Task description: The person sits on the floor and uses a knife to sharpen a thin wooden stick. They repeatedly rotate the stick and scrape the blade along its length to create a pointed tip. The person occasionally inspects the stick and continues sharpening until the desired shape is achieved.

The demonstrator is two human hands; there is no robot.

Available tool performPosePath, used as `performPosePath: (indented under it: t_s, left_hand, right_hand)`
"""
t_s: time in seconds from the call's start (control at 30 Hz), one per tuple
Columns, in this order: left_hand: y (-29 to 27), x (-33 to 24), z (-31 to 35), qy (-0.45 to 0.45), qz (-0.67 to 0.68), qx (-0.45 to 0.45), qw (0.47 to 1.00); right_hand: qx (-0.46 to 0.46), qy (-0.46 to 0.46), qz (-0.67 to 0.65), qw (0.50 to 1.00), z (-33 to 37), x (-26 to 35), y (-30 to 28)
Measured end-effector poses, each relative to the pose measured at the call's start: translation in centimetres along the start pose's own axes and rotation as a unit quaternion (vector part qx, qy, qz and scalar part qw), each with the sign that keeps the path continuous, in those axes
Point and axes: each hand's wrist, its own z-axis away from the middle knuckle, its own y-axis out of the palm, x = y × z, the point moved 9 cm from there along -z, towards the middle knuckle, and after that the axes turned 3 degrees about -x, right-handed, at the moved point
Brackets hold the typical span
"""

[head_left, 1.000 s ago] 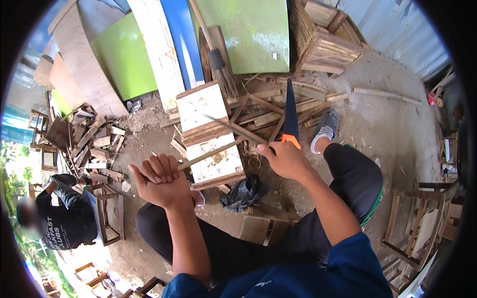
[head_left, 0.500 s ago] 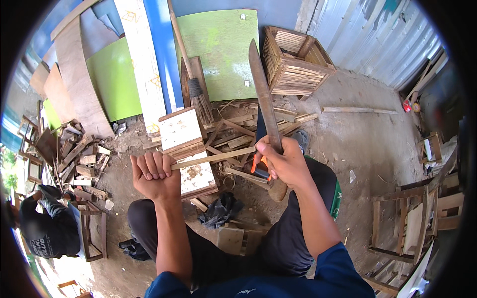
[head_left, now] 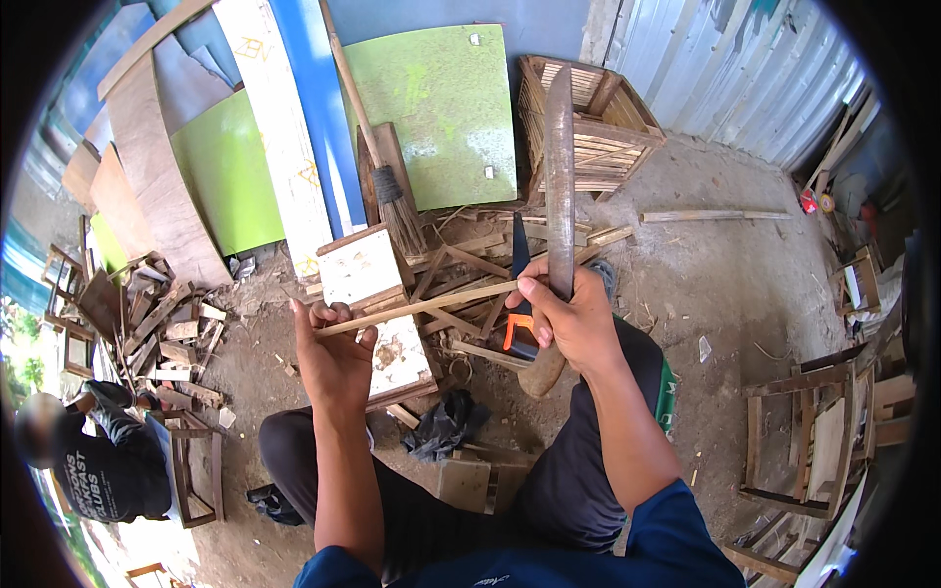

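Far left, a seated person in a dark shirt (head_left: 108,470) sits below a heap of scrap wood (head_left: 167,338); moving right, here's the left hand (head_left: 335,367), left of centre, fingers half curled, loosely holding one end of a thin wooden strip (head_left: 426,305). That strip slants gently up to the right, crossing in front of the white-topped worktop (head_left: 355,269) at the middle of the frame, with a black plastic bag (head_left: 446,423) below. Next, a handsaw (head_left: 520,250), blade up, orange on its handle, just beside the right hand (head_left: 576,318); whether they touch, I can't tell. And that right hand, right of centre, is wrapped firmly round a long machete (head_left: 560,186), blade upward, the strip's far end meeting its thumb and forefinger. Behind, a slatted crate (head_left: 613,152), upper right.
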Motion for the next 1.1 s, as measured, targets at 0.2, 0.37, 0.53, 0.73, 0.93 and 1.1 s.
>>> performPosePath:
  t_s: [0.2, 0.37, 0.53, 0.73, 0.93, 1.1]
  left_hand:
    - [-0.3, 0.3, -0.7, 0.036, -0.015, 0.038, 0.999]
    - [-0.2, 0.0, -0.5, 0.049, -0.004, 0.032, 0.998]
    - [1.5, -1.1, 0.3, 0.092, 0.046, 0.117, 0.988]
    - [3.6, -3.2, 2.9, 0.256, -0.174, 0.199, 0.93]
    - [4.7, -2.8, 5.9, 0.243, -0.368, 0.307, 0.844]
    - [1.4, -3.7, 5.1, 0.252, -0.447, 0.19, 0.837]
  right_hand:
    - [-0.011, -0.017, -0.011, 1.0, -0.6, 0.5, -0.2]
    - [-0.011, -0.008, 0.001, 1.0, -1.0, 0.4, 0.1]
    - [-0.014, 0.009, 0.026, 1.0, -1.4, -0.5, 0.3]
    - [-0.04, 0.098, 0.033, 0.994, -1.9, -4.2, -0.1]
    - [-0.01, 0.205, 0.046, 0.978, -0.8, -9.9, 1.5]
    - [0.028, 0.271, 0.088, 0.958, 0.2, -14.8, 3.4]
